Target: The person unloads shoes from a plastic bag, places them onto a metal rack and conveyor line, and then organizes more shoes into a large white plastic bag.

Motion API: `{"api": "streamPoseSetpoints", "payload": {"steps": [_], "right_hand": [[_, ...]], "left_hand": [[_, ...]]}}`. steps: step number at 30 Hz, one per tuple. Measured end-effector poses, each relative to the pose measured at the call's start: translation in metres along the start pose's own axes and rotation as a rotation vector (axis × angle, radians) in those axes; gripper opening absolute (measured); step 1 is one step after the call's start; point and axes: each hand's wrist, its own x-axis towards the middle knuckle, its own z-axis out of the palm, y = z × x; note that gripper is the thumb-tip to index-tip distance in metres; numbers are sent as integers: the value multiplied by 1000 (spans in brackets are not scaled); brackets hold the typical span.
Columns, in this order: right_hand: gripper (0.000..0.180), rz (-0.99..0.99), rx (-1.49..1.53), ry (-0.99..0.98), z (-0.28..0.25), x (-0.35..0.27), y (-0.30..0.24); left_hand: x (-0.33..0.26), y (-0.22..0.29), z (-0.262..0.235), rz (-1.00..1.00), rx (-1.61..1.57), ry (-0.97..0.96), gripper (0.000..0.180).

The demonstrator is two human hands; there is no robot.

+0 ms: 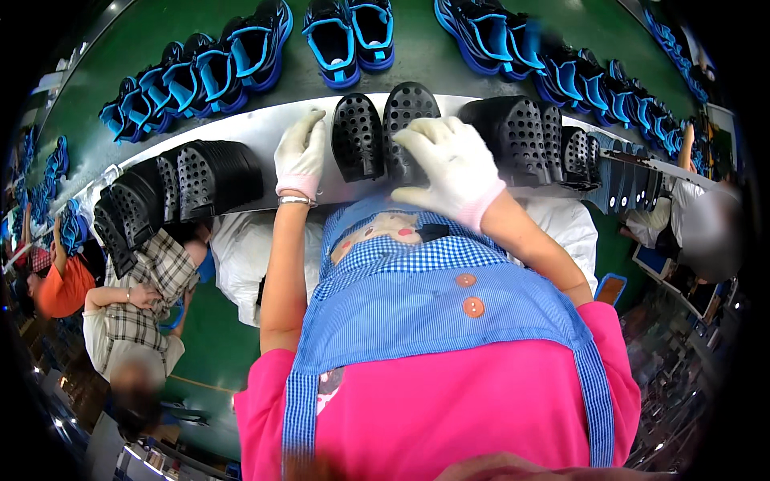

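Two black toe-shaped inserts with rows of round holes lie side by side on the pale metal ledge before me: a left insert [358, 138] and a right insert [409, 103]. My left hand [301, 152], in a white glove, is raised just left of the left insert, its fingers extended and holding nothing. Over the lower part of the right insert reaches my gloved right hand [449, 164], thumb and fingers apart. Whether its fingertips touch that insert I cannot tell, and the hand partly hides it.
Nested black inserts form a left stack [216, 178] and a right stack [507, 132] on the metal ledge [277, 116]. Beyond, a pair of black-and-blue sneakers [333, 46] stands on a green surface [172, 22], with rows of sneakers either side. Co-workers sit left and right.
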Motion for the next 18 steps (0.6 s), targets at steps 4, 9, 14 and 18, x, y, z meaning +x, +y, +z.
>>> {"api": "streamPoseSetpoints", "payload": {"steps": [4, 9, 14, 18], "right_hand": [[50, -130, -60, -14, 7, 14, -2], [42, -200, -138, 9, 24, 24, 5], [43, -153, -138, -23, 22, 21, 6], [42, -165, -125, 15, 26, 17, 12]], "left_hand": [[-17, 5, 0, 156, -51, -111, 30], [-48, 15, 10, 552, 354, -220, 41], [-50, 9, 13, 619, 390, -186, 35], [-53, 12, 17, 527, 405, -162, 33]]}}
